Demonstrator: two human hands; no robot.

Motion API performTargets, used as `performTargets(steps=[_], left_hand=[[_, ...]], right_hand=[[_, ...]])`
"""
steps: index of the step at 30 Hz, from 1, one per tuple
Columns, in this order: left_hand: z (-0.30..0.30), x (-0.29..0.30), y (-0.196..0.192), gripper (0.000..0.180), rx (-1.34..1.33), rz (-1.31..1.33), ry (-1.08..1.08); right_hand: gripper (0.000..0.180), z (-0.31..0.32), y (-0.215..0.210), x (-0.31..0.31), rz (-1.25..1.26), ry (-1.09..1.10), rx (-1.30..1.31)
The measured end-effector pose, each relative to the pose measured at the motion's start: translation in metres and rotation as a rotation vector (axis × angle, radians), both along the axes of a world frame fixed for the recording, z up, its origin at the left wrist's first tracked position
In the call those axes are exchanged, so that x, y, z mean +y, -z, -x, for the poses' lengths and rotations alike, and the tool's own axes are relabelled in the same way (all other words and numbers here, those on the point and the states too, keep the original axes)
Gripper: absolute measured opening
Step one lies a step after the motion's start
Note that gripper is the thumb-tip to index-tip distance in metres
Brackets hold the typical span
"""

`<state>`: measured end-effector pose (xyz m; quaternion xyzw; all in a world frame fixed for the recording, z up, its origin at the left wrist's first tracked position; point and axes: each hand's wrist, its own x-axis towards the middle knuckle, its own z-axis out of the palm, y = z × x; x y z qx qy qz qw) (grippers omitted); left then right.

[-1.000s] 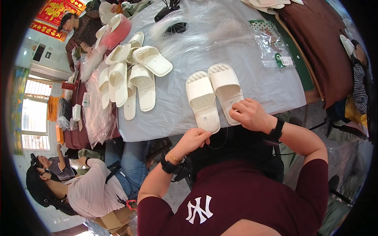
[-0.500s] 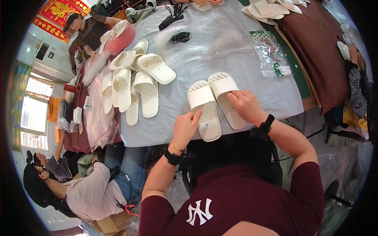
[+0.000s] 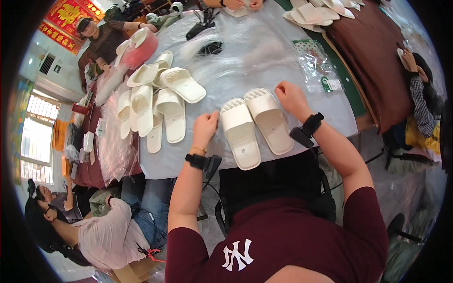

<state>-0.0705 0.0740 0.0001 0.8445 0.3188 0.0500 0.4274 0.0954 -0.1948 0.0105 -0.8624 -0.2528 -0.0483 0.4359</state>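
Two cream slippers lie side by side at the table's near edge, strap ends pointing away from me: a left slipper (image 3: 241, 134) and a right slipper (image 3: 269, 120). My left hand (image 3: 205, 128) is beside the left slipper's outer edge, its fingers curled in with nothing seen in them. Off the strap end of the right slipper, my right hand (image 3: 291, 99) is closed in a loose fist, also apparently empty. Neither hand grips a slipper. To the left, a pile of more cream slippers (image 3: 171, 113) lies overlapping on the table.
Thin transparent plastic (image 3: 245, 52) spreads over the grey table cover (image 3: 198, 158). A transparent bag with a green label (image 3: 317, 70) lies at the right. Slippers (image 3: 311, 14) rest at the far right. A seated co-worker (image 3: 111, 231) is close on my left; others sit around.
Both my hands have let go of the two slippers and moved outward, the left one leftward and the right one farther from me. The slippers stay side by side.
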Motion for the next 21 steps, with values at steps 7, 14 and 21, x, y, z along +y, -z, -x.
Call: performTargets(steps=[7, 14, 21], left_hand=[[-0.032, -0.005, 0.016, 0.032, -0.137, -0.088, 0.060], [-0.028, -0.011, 0.008, 0.023, -0.098, -0.198, 0.024], [-0.035, -0.025, 0.002, 0.021, -0.406, -0.193, -0.065]], right_hand=[[0.031, -0.048, 0.036, 0.022, 0.336, -0.023, 0.086], [0.023, -0.050, 0.044, 0.024, 0.244, -0.062, 0.050], [0.016, -0.043, 0.030, 0.034, -0.195, -0.086, 0.351]])
